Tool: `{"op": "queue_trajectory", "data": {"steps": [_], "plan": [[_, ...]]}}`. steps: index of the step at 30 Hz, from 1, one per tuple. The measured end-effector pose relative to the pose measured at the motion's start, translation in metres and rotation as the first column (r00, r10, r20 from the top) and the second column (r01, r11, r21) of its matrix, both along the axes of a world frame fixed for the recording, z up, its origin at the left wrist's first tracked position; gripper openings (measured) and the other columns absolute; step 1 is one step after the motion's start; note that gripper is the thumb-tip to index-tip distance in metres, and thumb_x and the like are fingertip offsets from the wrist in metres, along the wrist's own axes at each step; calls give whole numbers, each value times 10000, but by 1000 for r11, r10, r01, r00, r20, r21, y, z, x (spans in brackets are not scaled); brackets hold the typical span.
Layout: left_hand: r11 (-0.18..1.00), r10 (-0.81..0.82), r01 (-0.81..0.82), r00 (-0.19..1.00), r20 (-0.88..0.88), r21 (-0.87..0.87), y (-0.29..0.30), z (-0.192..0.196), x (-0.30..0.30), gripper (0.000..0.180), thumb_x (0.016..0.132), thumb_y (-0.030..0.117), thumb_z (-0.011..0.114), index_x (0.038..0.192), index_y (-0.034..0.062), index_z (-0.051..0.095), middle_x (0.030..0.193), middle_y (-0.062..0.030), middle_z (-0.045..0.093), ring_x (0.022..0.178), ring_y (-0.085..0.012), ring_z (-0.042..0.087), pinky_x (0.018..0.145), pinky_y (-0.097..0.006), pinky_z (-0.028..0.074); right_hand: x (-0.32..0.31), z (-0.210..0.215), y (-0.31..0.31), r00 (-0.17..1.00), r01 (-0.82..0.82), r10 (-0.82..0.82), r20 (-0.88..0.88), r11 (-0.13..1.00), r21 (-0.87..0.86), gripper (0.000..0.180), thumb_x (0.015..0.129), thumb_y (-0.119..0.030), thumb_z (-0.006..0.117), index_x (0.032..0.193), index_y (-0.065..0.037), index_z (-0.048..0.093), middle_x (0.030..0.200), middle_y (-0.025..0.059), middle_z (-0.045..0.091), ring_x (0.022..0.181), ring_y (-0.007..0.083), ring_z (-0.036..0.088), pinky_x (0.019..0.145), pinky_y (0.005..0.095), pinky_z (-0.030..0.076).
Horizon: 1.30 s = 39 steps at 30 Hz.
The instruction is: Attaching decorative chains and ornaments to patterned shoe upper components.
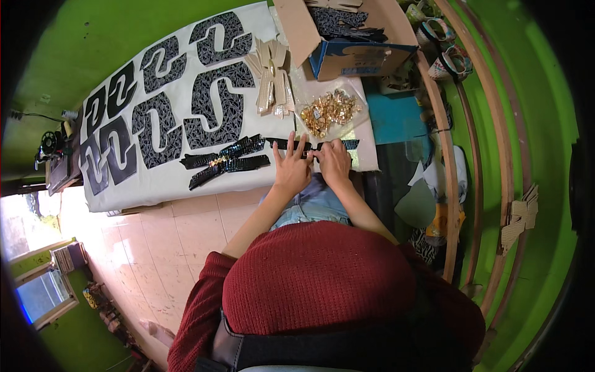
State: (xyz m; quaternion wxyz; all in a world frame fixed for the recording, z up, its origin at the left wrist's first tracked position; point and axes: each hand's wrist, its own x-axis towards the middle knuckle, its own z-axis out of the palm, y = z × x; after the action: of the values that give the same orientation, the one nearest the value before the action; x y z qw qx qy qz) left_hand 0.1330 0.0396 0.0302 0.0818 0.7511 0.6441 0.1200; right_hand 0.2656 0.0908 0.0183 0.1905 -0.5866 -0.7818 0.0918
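Observation:
A glossy black strip [282, 144] lies across the table's near edge under both my hands. My left hand [293, 168] has some fingers spread upward over the strip, while its thumb and index finger hold it near the middle. Close beside it, my right hand [334, 164] is closed on the strip with bent fingers, the fingertips almost meeting the left ones. What sits right between the fingertips is too small to make out. Left of my hands lies a pile of shiny black strips [245, 163] with gold-coloured pieces [219, 160] at its middle.
Beyond my hands, small gold metal pieces [334, 111] lie heaped on a clear plastic bag [359, 93]. Beige strips [273, 80] are stacked beside it. Curved black patterned pieces [217, 105] cover the white table [176, 193] leftward. An open cardboard box [365, 57] stands at the back; wooden rails [443, 124] run along the right.

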Motion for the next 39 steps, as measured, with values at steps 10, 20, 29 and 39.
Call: {"op": "queue_trajectory", "data": {"steps": [10, 20, 29, 39], "plan": [[987, -70, 92, 984, 162, -131, 26, 4, -25, 251, 787, 79, 577, 994, 187, 668, 1323, 3, 489, 1248, -235, 413, 976, -645, 173, 43, 10, 20, 897, -83, -63, -438, 948, -307, 280, 705, -140, 746, 923, -55, 592, 912, 88, 570, 742, 250, 586, 640, 353, 462], [988, -61, 76, 991, 116, -131, 40, 17, -21, 273, 674, 214, 744, 922, 157, 648, 980, -24, 609, 1012, -192, 548, 864, -496, 303, 33, 36, 5, 990, -127, 115, -79, 977, -172, 451, 634, -145, 776, 1051, -74, 622, 1014, 77, 592, 986, 276, 544, 842, 364, 438], [978, -137, 170, 959, 248, -117, 11, 57, -48, 184, 729, 245, 688, 870, 128, 673, 729, -116, 655, 727, -305, 635, 751, -404, 447, 36, 91, 4, 967, -249, 256, -14, 926, -282, 100, 752, -188, 681, 840, -142, 696, 876, 18, 665, 965, 196, 543, 820, 400, 323], [903, 354, -317, 931, 86, -289, -32, 128, -184, 236, 810, 346, 656, 840, 112, 664, 785, -51, 670, 837, -224, 621, 961, -575, 184, -90, 93, 30, 732, -669, 523, -437, 674, -314, 156, 839, -168, 571, 962, -98, 640, 848, 94, 666, 838, 271, 624, 802, 391, 400]]}}
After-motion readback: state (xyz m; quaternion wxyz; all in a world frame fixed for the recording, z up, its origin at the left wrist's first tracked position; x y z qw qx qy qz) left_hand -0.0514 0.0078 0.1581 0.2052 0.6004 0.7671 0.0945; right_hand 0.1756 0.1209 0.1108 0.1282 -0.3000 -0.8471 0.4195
